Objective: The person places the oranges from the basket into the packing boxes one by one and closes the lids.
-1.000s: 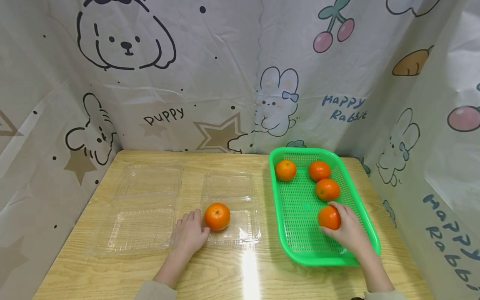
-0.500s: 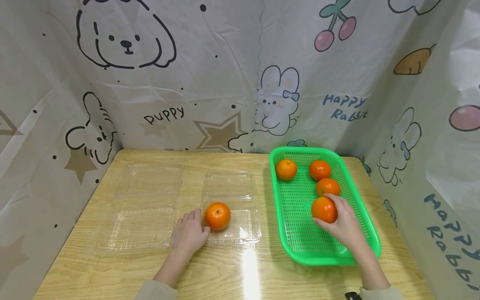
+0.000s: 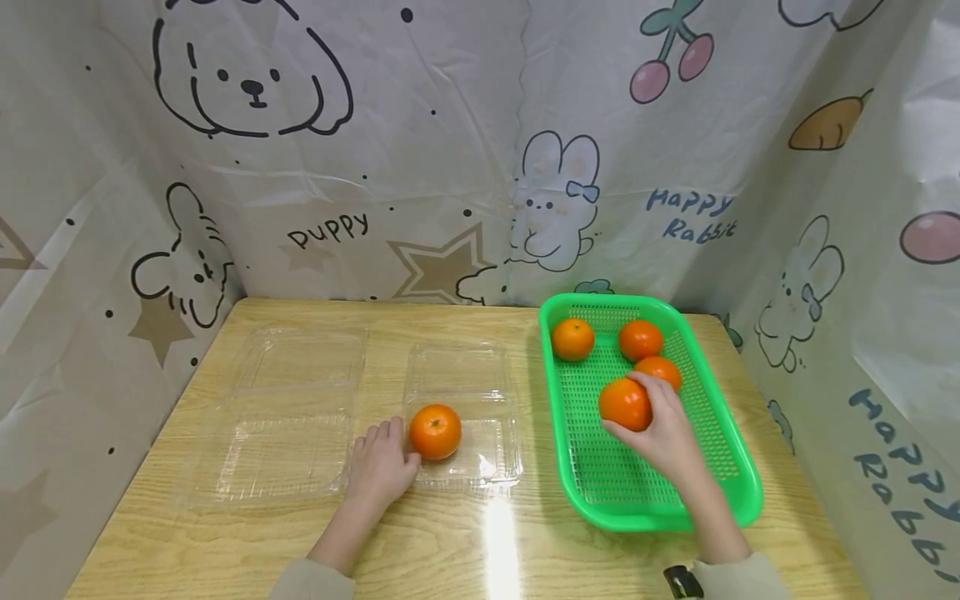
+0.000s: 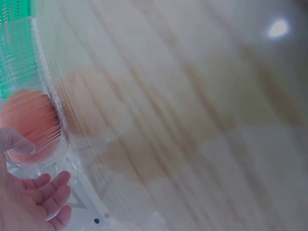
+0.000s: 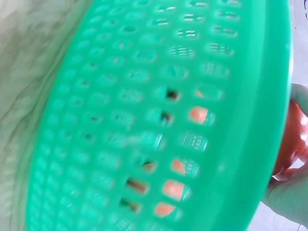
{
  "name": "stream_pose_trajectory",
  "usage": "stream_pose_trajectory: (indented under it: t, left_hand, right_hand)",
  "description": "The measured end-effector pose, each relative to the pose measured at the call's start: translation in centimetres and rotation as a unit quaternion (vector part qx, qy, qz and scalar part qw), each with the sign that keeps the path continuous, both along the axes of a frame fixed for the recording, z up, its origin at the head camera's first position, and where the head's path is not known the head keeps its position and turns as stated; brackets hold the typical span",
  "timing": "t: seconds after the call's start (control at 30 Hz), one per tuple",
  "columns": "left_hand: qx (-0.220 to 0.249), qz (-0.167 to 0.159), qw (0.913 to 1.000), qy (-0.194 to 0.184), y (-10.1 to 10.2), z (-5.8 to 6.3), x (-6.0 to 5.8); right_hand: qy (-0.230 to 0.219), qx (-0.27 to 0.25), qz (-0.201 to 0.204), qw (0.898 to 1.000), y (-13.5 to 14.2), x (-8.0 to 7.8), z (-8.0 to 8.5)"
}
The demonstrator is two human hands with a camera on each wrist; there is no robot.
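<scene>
My right hand (image 3: 670, 429) holds an orange (image 3: 622, 404) between thumb and fingers, over the green plastic basket (image 3: 566, 467). In the right wrist view the basket wall (image 5: 231, 159) hides most of that hand and the held orange (image 5: 294, 134). A second orange (image 3: 435, 432) sits in the front half of a small clear plastic container (image 3: 491, 454), which lies unfolded. Along its left edge rests my left hand (image 3: 380, 462), the thumb close to the orange. In the left wrist view its fingers (image 4: 53, 192) are loosely bent beside the clear wall.
Inside the basket lie an orange (image 3: 572, 340) at the back left and two more at the right, one (image 3: 641, 340) behind the other (image 3: 663, 373). A larger clear container (image 3: 288, 450) lies unfolded at the left. Printed cloth (image 3: 450, 167) surrounds the wooden table (image 3: 420, 542).
My right hand has lifted the orange from the right side of the basket and moved it left and away from me. The left hand and its orange have stayed in place.
</scene>
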State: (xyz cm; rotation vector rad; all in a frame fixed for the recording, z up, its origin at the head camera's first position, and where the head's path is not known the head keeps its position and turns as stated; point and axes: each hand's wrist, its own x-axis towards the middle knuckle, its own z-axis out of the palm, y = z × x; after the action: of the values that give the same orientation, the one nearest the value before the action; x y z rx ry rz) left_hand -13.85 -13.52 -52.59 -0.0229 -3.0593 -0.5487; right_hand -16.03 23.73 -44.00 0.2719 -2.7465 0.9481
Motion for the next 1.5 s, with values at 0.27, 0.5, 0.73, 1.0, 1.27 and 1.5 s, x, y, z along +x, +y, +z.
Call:
stream_pose_trajectory:
  t: [0.27,0.5,0.73,1.0,1.27,1.5]
  left_hand:
    - [0.007,0.0,1.0,-0.001,0.0,0.0,0.0]
    - [0.008,-0.002,1.0,0.002,0.0,0.0,0.1]
    - [0.008,-0.003,1.0,0.003,0.0,0.0,0.1]
    - [0.007,-0.003,0.9999,0.009,0.0,-0.1,0.1]
    - [0.006,-0.001,0.9997,0.025,0.1,-0.2,0.1]
    - [0.008,-0.002,0.9995,0.029,0.2,-0.1,0.1]
  right_hand:
    - [-0.005,-0.02,0.01,1.0,-2.0,-0.6,0.5]
    - [0.001,-0.037,0.02,0.999,-3.5,-0.8,0.6]
    - [0.003,-0.048,0.033,0.998,-4.6,-0.9,0.6]
    - [-0.008,-0.054,0.045,0.997,-5.8,-0.8,0.3]
    - [0.001,-0.04,0.07,0.997,-7.2,-0.8,-0.3]
    - [0.002,-0.035,0.09,0.995,-8.6,-0.7,-0.5]
